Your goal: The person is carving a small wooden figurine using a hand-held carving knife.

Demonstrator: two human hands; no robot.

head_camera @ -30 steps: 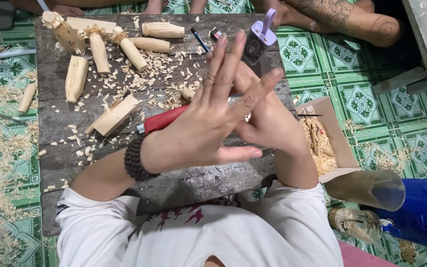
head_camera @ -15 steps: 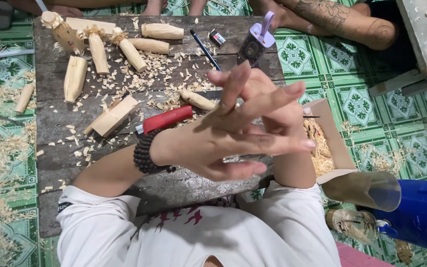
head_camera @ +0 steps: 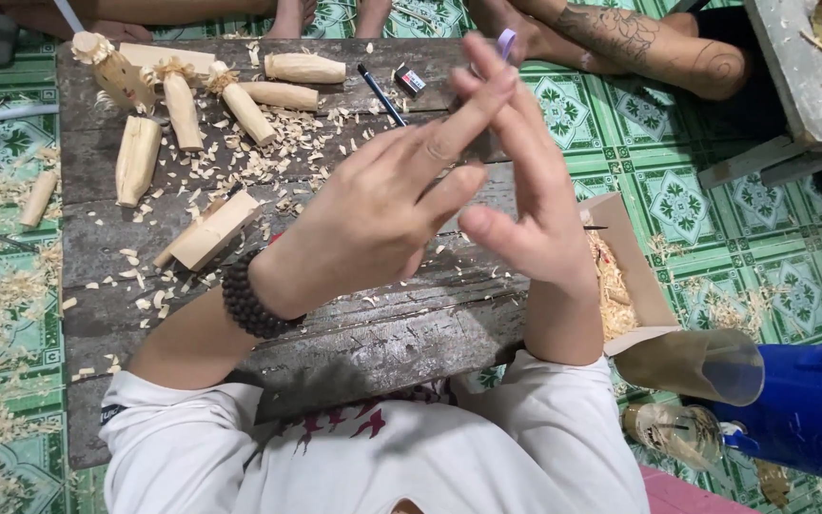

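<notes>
Raised closer since the earlier frame, left hand (head_camera: 373, 224) and right hand (head_camera: 520, 205) press together, fingers extended, holding nothing, above the dark plank bench (head_camera: 382, 333). Pale carved wooden pegs (head_camera: 183, 109) lie at its far-left end amid shavings.

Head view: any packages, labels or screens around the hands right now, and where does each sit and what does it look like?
Small box: far edge of the wooden board, beside the pencil; flat, rectangular, dark with a red patch.
Cardboard box: right of the board, next to the right hand; open, tan, holds wood shavings.
No screens or signs in view.
</notes>
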